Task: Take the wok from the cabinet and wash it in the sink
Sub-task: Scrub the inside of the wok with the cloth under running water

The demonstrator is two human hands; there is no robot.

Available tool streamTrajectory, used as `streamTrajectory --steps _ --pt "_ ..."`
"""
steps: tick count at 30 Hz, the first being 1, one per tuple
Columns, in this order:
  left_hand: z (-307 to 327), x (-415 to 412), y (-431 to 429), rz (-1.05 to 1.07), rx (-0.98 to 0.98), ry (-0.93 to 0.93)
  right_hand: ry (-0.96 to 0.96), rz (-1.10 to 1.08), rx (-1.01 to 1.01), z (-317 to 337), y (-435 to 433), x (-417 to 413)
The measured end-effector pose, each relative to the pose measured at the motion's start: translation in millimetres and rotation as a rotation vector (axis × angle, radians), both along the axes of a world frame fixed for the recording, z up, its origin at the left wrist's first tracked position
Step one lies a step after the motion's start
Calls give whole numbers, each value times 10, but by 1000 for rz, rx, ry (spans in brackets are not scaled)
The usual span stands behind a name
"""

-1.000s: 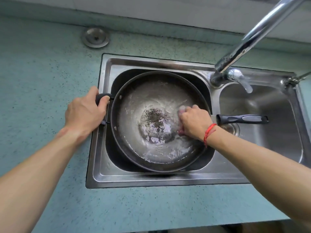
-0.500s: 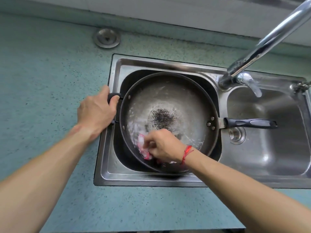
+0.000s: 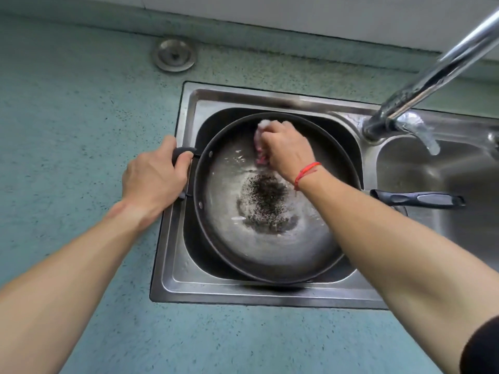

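A dark wok [image 3: 259, 247] lies in the left basin of a steel double sink [image 3: 172, 265], with foamy water and dark specks at its bottom. Its long black handle [image 3: 417, 198] reaches over the right basin. My left hand [image 3: 154, 179] grips the small black side handle [image 3: 183, 153] at the wok's left rim. My right hand [image 3: 286, 149] presses a pink and white cloth [image 3: 261, 143] against the far inner wall of the wok. A red string is tied around that wrist.
A chrome faucet [image 3: 432, 76] rises from the divider and slants to the upper right. Teal speckled countertop [image 3: 67, 117] surrounds the sink. A round metal cap [image 3: 175, 54] is set in the counter behind the sink. The right basin [image 3: 445, 168] holds only the handle.
My right hand swept the cloth from the wok's right side to its near left wall, then up to the far wall. My left hand kept its hold on the side handle.
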State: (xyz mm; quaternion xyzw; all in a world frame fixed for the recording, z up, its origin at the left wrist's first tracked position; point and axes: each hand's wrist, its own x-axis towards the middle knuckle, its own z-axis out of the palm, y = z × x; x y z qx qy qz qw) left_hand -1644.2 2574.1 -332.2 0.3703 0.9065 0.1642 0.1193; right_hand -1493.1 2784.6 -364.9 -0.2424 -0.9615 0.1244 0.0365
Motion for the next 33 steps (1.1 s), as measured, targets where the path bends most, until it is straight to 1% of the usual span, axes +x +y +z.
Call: streamTrajectory --steps 3,6,7,9,11,13,15,17,19,21,25,28,29,30,33 --pt "11 1 2 10 5 -13 -153 -14 195 1 187 343" --pt "35 12 3 8 -4 -16 -287 -42 420 113 94 631" --pt "41 15 0 7 -8 -19 -362 -46 406 174 29 708" --pt "53 18 2 13 -12 -32 -555 -67 291 279 -102 852" --pt "67 26 7 25 -14 -40 -691 -32 225 380 -209 945" --pt "74 33 9 34 -14 -34 -767 6 131 513 -360 967" --pt "83 31 4 43 -18 -27 -844 34 -16 565 -528 946" --pt "82 29 -4 46 -13 -27 -871 61 -168 572 -691 917" --pt "81 29 1 43 -10 -21 -826 94 -318 516 -854 876" --pt "77 30 8 42 -8 -11 -711 126 -442 473 -1021 784" --pt "51 13 9 42 -8 8 -370 137 -649 434 -1261 407" --pt "28 6 8 31 4 16 -72 36 -778 327 -1259 132" --pt "21 6 10 27 8 22 9 -1 -787 265 -1218 49" --pt "13 2 10 27 8 26 91 -18 -746 200 -1176 -36" --pt "7 5 8 21 11 29 344 -47 -559 60 -997 -253"
